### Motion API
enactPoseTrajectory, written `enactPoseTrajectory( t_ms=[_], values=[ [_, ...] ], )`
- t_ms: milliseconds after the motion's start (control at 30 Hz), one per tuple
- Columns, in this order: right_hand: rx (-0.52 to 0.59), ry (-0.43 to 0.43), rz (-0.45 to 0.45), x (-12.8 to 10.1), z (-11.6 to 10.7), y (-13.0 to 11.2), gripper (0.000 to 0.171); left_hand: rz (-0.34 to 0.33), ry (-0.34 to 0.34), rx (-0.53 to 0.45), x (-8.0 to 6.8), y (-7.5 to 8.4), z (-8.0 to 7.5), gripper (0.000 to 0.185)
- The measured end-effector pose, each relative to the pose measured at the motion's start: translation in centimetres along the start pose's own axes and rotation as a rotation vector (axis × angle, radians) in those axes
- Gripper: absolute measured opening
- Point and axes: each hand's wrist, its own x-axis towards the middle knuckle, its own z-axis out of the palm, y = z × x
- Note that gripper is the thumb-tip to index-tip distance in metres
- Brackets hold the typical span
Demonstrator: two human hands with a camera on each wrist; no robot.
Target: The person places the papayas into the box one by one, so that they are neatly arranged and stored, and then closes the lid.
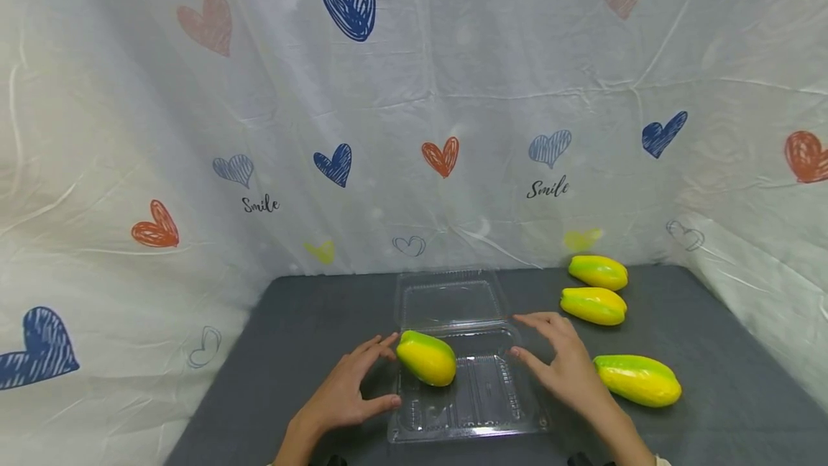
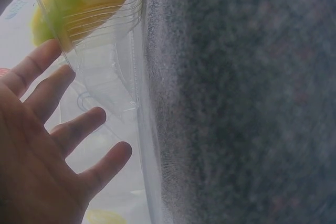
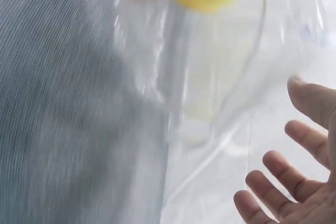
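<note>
Grey tabletop [image 1: 310, 322] under a clear clamshell box [image 1: 475, 408], lid open. In its left end, one yellow-green papaya [image 1: 427, 358]. Left hand [image 1: 346, 390] and right hand [image 1: 563, 362] flanking the box, grip wide, fingers spread, holding nothing.

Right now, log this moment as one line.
left hand: open, beside papaya | right hand: open | papaya in clear container | three papayas on table
</note>
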Motion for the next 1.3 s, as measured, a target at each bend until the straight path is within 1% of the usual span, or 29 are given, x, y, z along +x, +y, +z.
enactPoseTrajectory(
  t_ms=[133,367,500,600,733,833,933,1100,1300],
  values=[
    [-0.032,0.021,0.005,-0.4,-1.9,1.2,0.052,-0.006,-0.002,-0.004,0.0,0.0,0.0,0.046],
    [-0.101,0.022,0.032,-1.1,-5.2,3.9,0.047,-0.004,-0.006,-0.015,-0.1,0.1,-0.2,0.046],
    [-0.126,-0.042,0.106,-1.7,-7.0,5.4,0.044,-0.005,-0.008,-0.01,-0.1,0.1,-0.2,0.046],
    [-0.156,-0.125,0.157,-2.1,-8.0,6.4,0.045,-0.006,-0.007,-0.011,-0.1,0.1,-0.2,0.046],
    [-0.189,-0.21,0.165,-2.4,-8.8,7.5,0.048,-0.004,-0.004,-0.006,0.0,0.0,-0.2,0.047],
    [-0.201,-0.255,0.166,-2.8,-9.2,8.1,0.049,0.002,-0.002,0.008,0.0,0.0,-0.2,0.047],
    [-0.203,-0.287,0.171,-3.1,-9.5,8.8,0.051,0.001,-0.001,0.017,0.1,0.0,-0.1,0.047],
    [-0.177,-0.31,0.17,-3.5,-9.9,9.7,0.053,-0.002,-0.005,0.014,0.1,0.0,-0.1,0.047],
    [-0.169,-0.382,0.211,-3.6,-10.4,10.3,0.059,-0.006,-0.007,0.007,0.0,0.2,-0.2,0.047]
  ],
)
